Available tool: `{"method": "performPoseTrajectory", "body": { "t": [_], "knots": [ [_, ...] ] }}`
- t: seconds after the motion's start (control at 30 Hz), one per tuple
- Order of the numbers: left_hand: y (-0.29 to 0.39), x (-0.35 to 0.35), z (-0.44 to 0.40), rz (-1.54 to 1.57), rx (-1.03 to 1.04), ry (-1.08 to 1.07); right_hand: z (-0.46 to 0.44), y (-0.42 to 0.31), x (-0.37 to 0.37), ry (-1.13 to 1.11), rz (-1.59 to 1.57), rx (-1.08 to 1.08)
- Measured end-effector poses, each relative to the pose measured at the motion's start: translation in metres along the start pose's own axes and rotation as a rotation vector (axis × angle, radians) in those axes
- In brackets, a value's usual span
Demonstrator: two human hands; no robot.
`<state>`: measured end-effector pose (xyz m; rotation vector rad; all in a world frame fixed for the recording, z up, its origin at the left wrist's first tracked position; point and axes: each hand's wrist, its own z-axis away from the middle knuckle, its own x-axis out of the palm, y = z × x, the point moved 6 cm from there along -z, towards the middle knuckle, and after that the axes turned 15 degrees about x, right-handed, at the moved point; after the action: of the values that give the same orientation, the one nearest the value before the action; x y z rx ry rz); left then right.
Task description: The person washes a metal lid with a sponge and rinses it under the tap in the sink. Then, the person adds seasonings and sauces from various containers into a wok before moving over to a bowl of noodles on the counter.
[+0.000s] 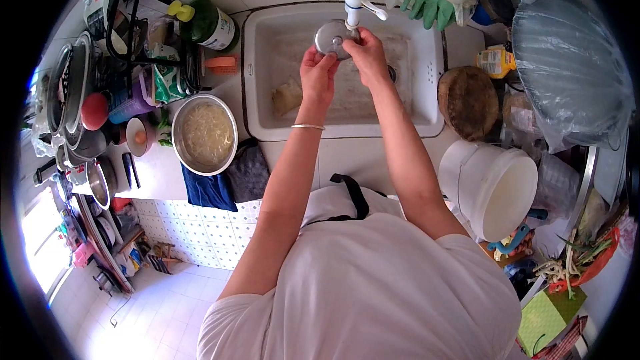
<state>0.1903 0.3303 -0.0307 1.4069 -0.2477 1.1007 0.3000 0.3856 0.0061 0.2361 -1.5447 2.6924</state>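
The left hand (317, 77) and right hand (369, 60) pinch a lid (327, 35) beneath the tap (354, 3); work seems unfinished, the lid not yet set down.

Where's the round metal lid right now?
Head view, upper middle: the round metal lid is held between the left hand and right hand, over the sink, right by the spout of the faucet.

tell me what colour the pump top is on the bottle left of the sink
The pump top is yellow, best seen in the head view.
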Motion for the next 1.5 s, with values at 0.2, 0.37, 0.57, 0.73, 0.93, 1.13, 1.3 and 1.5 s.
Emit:
{"method": "performPoseTrajectory", "body": {
  "t": [0.2,0.37,0.57,0.73,0.93,1.13,1.3,1.5],
  "knots": [
    [0.006,0.001,-0.002,-0.107,0.020,-0.006,-0.003,-0.002,0.001,-0.026,0.048,0.003],
    [0.015,0.010,-0.003,-0.191,0.045,-0.048,0.001,-0.011,0.005,-0.060,0.078,-0.016],
    [0.013,0.004,-0.001,-0.295,0.006,-0.043,-0.009,-0.004,0.002,-0.006,0.049,0.025],
    [0.009,0.002,-0.004,-0.231,-0.011,-0.066,-0.003,-0.008,0.008,0.005,-0.055,0.013],
    [0.003,0.000,-0.003,-0.145,-0.041,-0.067,0.000,-0.005,0.004,-0.019,-0.002,0.033],
    [-0.004,0.003,-0.002,-0.102,-0.135,-0.062,0.009,-0.001,-0.011,-0.049,-0.049,-0.002],
    [-0.018,0.015,-0.002,-0.096,-0.254,-0.099,0.023,-0.004,-0.034,-0.030,0.116,-0.119],
    [-0.026,0.049,0.000,0.070,-0.355,-0.114,0.017,-0.008,-0.032,0.037,0.224,-0.264]
  ]
}}
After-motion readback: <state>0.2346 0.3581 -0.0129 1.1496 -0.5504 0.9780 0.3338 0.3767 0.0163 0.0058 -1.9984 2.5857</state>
